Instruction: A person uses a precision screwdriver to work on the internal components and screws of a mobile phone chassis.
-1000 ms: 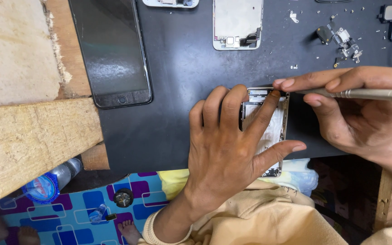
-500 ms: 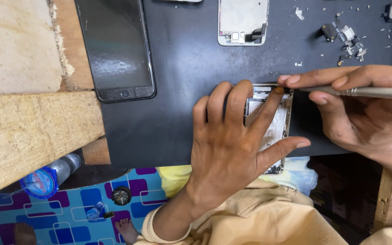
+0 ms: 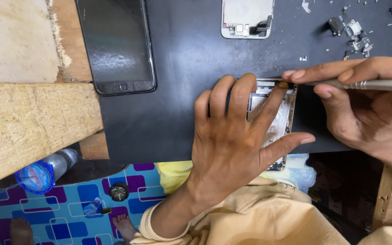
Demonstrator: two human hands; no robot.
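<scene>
My left hand [image 3: 234,136] lies flat with fingers spread over an opened phone body [image 3: 281,119], pinning it on the dark work mat [image 3: 178,113] near the mat's front edge. The forefinger reaches the phone's upper right corner. My right hand [image 3: 364,104] grips a thin metal screwdriver [image 3: 373,84] held almost level. Its tip points left at that same upper corner, beside my left forefinger. Most of the phone body is hidden under my left hand.
A black phone [image 3: 116,43] lies face up at the mat's left. A white phone frame [image 3: 247,18] sits at the top. Small screws and parts [image 3: 352,29] lie scattered top right. Rough wooden boards [image 3: 28,118] are at left. A plastic bottle [image 3: 41,174] lies on the patterned floor.
Both hands keep their grip and position on the phone body and screwdriver. Only the view has drifted slightly.
</scene>
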